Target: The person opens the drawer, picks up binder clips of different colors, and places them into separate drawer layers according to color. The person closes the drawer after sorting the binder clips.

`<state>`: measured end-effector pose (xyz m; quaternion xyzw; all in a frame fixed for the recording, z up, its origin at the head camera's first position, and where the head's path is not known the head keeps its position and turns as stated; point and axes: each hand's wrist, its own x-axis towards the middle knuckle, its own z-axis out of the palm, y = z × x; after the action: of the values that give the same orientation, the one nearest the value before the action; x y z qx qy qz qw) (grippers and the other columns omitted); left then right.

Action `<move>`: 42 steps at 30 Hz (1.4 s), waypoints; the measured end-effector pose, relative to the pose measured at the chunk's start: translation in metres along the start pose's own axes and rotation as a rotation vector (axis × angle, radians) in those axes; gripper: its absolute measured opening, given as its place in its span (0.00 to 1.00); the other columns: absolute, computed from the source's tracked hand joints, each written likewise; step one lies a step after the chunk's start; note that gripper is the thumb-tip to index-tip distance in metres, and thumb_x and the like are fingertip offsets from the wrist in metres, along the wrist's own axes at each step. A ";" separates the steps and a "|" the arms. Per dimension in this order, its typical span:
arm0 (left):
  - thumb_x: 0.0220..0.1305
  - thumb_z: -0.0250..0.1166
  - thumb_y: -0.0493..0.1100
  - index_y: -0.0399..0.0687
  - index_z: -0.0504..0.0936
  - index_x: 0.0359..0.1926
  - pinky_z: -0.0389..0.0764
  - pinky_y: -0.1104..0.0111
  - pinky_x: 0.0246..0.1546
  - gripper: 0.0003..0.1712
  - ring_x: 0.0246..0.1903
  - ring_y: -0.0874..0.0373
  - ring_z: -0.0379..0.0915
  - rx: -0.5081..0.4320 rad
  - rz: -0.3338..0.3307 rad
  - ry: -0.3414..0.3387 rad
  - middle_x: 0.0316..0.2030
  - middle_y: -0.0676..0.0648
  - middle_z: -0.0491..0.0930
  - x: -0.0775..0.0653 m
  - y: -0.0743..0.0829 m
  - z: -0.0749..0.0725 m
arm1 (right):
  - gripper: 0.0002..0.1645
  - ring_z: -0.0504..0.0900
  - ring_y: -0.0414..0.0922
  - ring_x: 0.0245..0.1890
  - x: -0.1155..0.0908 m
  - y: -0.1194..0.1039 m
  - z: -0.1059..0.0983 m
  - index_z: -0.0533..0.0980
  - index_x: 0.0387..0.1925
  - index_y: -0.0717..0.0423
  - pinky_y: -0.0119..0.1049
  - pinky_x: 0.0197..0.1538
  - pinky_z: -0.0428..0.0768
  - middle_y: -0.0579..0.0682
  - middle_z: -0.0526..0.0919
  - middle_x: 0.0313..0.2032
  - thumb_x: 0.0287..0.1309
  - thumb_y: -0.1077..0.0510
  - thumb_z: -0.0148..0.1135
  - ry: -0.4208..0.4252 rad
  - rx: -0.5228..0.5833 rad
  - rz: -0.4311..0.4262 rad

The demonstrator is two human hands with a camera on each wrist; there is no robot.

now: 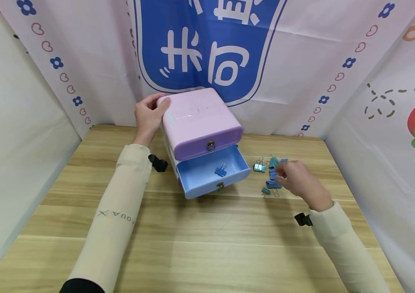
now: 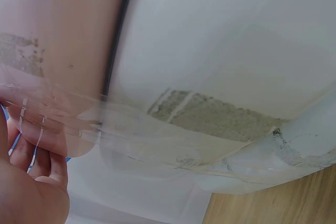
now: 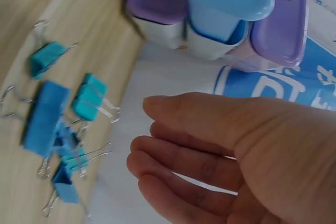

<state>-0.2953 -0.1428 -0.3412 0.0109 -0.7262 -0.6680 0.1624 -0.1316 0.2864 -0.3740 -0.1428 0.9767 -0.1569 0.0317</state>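
A small drawer box (image 1: pixel 200 118) with a pink top stands on the table, its blue drawer (image 1: pixel 193 183) pulled out. One blue binder clip (image 1: pixel 221 170) lies inside that drawer. My left hand (image 1: pixel 149 116) grips the box's back left corner, thumb on top and the other fingers round the back. To the right of the box, several blue and teal binder clips (image 3: pixel 46 119) lie in a loose group. My right hand (image 1: pixel 297 179) hovers over them, fingers loosely bent. In the right wrist view a gap shows between its thumb and fingers, with nothing held.
The wooden table (image 1: pixel 207 252) extends toward me in front of the box. A printed cloth (image 1: pixel 302 53) hangs right behind the box, and white side walls (image 1: pixel 13 122) flank the table. A purple drawer (image 3: pixel 157 1) below the blue one is closed.
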 end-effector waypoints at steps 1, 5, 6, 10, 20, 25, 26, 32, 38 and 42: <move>0.67 0.74 0.55 0.52 0.88 0.59 0.78 0.70 0.57 0.23 0.53 0.60 0.76 -0.002 0.000 0.000 0.58 0.47 0.84 0.000 0.000 0.000 | 0.10 0.87 0.53 0.41 0.000 0.002 0.002 0.85 0.45 0.66 0.51 0.47 0.86 0.60 0.89 0.41 0.63 0.65 0.72 -0.007 -0.013 -0.003; 0.67 0.74 0.55 0.52 0.88 0.59 0.78 0.70 0.57 0.24 0.53 0.60 0.76 -0.002 -0.002 -0.003 0.58 0.47 0.84 0.000 0.000 0.000 | 0.12 0.86 0.52 0.39 0.000 0.011 0.011 0.85 0.44 0.66 0.48 0.44 0.86 0.60 0.88 0.40 0.60 0.65 0.75 -0.034 -0.066 -0.040; 0.67 0.74 0.55 0.52 0.88 0.59 0.78 0.70 0.57 0.24 0.53 0.60 0.76 0.000 -0.003 -0.005 0.58 0.47 0.84 0.000 0.000 0.000 | 0.12 0.86 0.52 0.38 0.000 0.012 0.013 0.85 0.44 0.66 0.47 0.43 0.86 0.60 0.88 0.39 0.59 0.65 0.76 -0.038 -0.080 -0.050; 0.67 0.73 0.56 0.52 0.87 0.60 0.78 0.69 0.58 0.25 0.53 0.59 0.75 0.001 -0.013 -0.011 0.59 0.47 0.84 -0.001 -0.001 0.000 | 0.10 0.85 0.48 0.34 0.001 0.019 0.023 0.85 0.41 0.64 0.43 0.38 0.85 0.58 0.88 0.36 0.57 0.66 0.77 -0.048 -0.134 -0.075; 0.67 0.73 0.56 0.50 0.86 0.61 0.78 0.68 0.60 0.26 0.55 0.58 0.75 -0.006 -0.024 -0.016 0.60 0.47 0.83 -0.001 -0.001 0.001 | 0.02 0.82 0.43 0.30 0.004 0.030 0.039 0.86 0.33 0.61 0.38 0.34 0.84 0.55 0.88 0.33 0.59 0.68 0.73 -0.052 -0.165 -0.079; 0.67 0.73 0.56 0.50 0.87 0.61 0.78 0.68 0.60 0.26 0.55 0.58 0.75 -0.007 -0.017 -0.013 0.60 0.47 0.83 -0.001 0.000 0.002 | 0.05 0.79 0.41 0.27 0.006 0.031 0.036 0.86 0.30 0.61 0.36 0.31 0.81 0.54 0.88 0.31 0.62 0.69 0.70 -0.050 -0.146 -0.096; 0.67 0.73 0.56 0.51 0.87 0.60 0.78 0.67 0.60 0.25 0.55 0.58 0.75 -0.006 -0.018 -0.012 0.59 0.47 0.83 -0.001 0.000 0.001 | 0.06 0.79 0.41 0.27 0.006 0.031 0.035 0.86 0.30 0.61 0.36 0.31 0.81 0.53 0.88 0.30 0.63 0.69 0.70 -0.048 -0.143 -0.096; 0.68 0.73 0.56 0.53 0.87 0.59 0.78 0.67 0.60 0.23 0.55 0.58 0.75 -0.002 -0.024 -0.008 0.59 0.47 0.83 -0.002 0.000 0.000 | 0.05 0.79 0.40 0.26 0.011 0.031 0.029 0.87 0.31 0.60 0.37 0.32 0.81 0.52 0.88 0.30 0.65 0.67 0.71 -0.056 -0.130 -0.076; 0.68 0.73 0.55 0.52 0.87 0.59 0.78 0.68 0.61 0.23 0.55 0.58 0.75 -0.002 -0.021 -0.006 0.59 0.46 0.83 -0.002 0.001 0.000 | 0.08 0.78 0.40 0.26 0.015 0.027 0.022 0.85 0.29 0.60 0.37 0.32 0.81 0.50 0.86 0.28 0.65 0.67 0.70 -0.027 -0.120 -0.093; 0.68 0.73 0.55 0.52 0.87 0.60 0.78 0.67 0.61 0.24 0.55 0.58 0.75 -0.004 -0.016 -0.006 0.59 0.47 0.83 -0.002 0.001 0.001 | 0.08 0.77 0.40 0.26 0.016 0.023 0.018 0.85 0.29 0.61 0.37 0.33 0.81 0.51 0.86 0.28 0.66 0.66 0.69 0.010 -0.113 -0.100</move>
<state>-0.2936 -0.1418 -0.3403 0.0142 -0.7252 -0.6708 0.1549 -0.1515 0.2969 -0.3989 -0.1920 0.9758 -0.1036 0.0109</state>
